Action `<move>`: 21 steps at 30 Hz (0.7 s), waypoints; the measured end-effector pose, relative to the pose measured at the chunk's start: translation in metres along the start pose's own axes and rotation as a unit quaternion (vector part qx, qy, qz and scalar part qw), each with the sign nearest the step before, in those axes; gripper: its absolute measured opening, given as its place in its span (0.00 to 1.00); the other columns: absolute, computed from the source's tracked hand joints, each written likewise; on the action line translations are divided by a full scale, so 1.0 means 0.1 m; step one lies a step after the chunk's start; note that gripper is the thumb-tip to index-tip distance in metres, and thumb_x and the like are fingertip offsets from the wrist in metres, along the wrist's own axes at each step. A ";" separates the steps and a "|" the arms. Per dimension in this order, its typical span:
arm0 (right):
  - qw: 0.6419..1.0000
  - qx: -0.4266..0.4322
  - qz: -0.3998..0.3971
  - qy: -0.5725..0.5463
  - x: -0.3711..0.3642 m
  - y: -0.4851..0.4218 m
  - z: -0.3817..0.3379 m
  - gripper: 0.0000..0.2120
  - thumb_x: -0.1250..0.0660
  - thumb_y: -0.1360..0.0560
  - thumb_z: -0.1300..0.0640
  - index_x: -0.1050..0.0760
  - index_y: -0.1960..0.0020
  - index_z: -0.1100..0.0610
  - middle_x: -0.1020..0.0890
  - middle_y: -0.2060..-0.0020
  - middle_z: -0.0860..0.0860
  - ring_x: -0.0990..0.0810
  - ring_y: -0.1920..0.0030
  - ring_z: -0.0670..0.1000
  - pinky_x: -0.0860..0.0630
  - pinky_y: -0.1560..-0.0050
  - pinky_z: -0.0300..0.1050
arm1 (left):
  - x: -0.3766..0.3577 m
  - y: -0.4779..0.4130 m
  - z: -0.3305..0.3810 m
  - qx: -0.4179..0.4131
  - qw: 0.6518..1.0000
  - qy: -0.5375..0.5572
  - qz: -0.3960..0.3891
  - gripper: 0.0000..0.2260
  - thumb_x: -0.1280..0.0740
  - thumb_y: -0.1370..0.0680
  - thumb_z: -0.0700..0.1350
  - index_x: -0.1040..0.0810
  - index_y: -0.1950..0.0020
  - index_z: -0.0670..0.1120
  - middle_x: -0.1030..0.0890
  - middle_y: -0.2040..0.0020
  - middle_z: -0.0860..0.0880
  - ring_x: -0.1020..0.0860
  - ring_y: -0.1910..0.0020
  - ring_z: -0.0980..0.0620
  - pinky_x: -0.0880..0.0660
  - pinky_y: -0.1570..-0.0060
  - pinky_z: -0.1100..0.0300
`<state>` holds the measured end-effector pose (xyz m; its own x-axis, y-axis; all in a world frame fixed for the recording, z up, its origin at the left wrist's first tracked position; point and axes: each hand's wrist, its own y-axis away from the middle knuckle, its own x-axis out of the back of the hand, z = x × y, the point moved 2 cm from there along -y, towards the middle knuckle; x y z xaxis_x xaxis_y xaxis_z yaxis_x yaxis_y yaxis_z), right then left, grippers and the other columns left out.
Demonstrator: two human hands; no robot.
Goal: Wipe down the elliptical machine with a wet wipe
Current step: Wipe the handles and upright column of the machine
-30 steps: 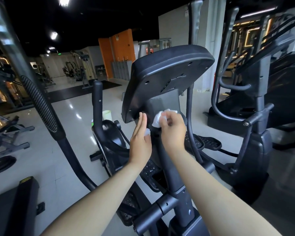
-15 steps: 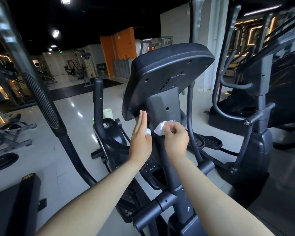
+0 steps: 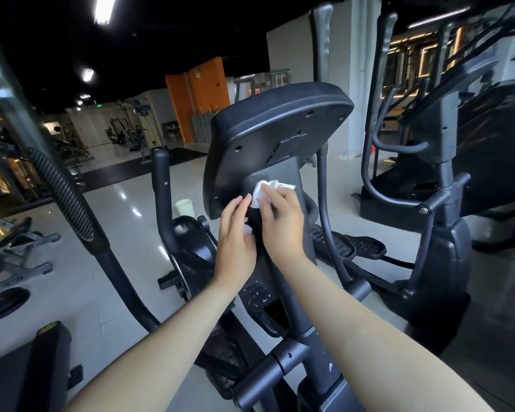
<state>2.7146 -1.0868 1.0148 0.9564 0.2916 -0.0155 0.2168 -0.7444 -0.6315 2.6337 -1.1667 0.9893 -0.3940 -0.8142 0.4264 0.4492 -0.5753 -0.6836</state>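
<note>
Wipe (image 3: 265,190) sits bunched at the fingertips of my right hand (image 3: 283,226), pinched by curled fingers and pressed to the grey post (image 3: 286,173) of the elliptical (image 3: 309,367), with the console back (image 3: 280,126) just above that hand. My left hand (image 3: 235,242) lies close beside it, fingers straight, flat against the post's side. A white scrap (image 3: 247,230) shows at its palm; I cannot tell whether it holds that. My worry: crumpled this small, the wipe may slip free or skip patches, and a hard push could tilt the console.
</note>
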 end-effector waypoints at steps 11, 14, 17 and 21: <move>0.991 -0.102 0.037 0.074 0.29 -0.37 0.39 0.17 0.42 0.17 0.58 0.21 0.33 0.50 0.24 0.40 0.50 0.27 0.37 0.55 0.29 0.34 0.56 | -0.31 -0.29 0.17 -0.075 0.991 -0.098 0.061 0.37 0.44 0.27 0.24 0.39 0.18 0.44 0.38 0.33 0.48 0.34 0.40 0.50 0.38 0.31 0.63; 0.996 0.024 -0.012 0.086 0.18 -0.29 0.24 0.16 0.40 0.18 0.59 0.19 0.35 0.53 0.20 0.45 0.51 0.26 0.42 0.55 0.30 0.41 0.46 | -0.33 -0.31 0.15 -0.069 0.990 -0.105 0.065 0.38 0.42 0.27 0.24 0.38 0.18 0.46 0.38 0.33 0.48 0.33 0.42 0.48 0.36 0.33 0.62; 0.989 0.062 -0.004 0.134 0.20 -0.32 0.25 0.18 0.40 0.18 0.56 0.22 0.31 0.49 0.21 0.44 0.48 0.26 0.42 0.55 0.31 0.44 0.50 | -0.28 -0.29 0.17 -0.071 0.992 -0.094 0.036 0.37 0.42 0.26 0.25 0.39 0.18 0.47 0.40 0.35 0.55 0.32 0.45 0.49 0.31 0.35 0.59; 0.991 -0.022 0.032 0.125 0.32 -0.45 0.46 0.18 0.43 0.18 0.58 0.24 0.32 0.46 0.25 0.43 0.49 0.31 0.44 0.54 0.31 0.43 0.52 | -0.20 -0.25 0.20 -0.050 0.995 -0.084 0.015 0.35 0.42 0.24 0.26 0.38 0.19 0.49 0.44 0.33 0.61 0.33 0.46 0.54 0.30 0.35 0.58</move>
<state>2.7266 -1.0157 1.0071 0.9860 0.0888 0.1408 0.1564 -0.7833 -0.6017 2.6463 -1.1373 1.0090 -0.2380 -0.8372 0.4923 0.3737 -0.5468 -0.7493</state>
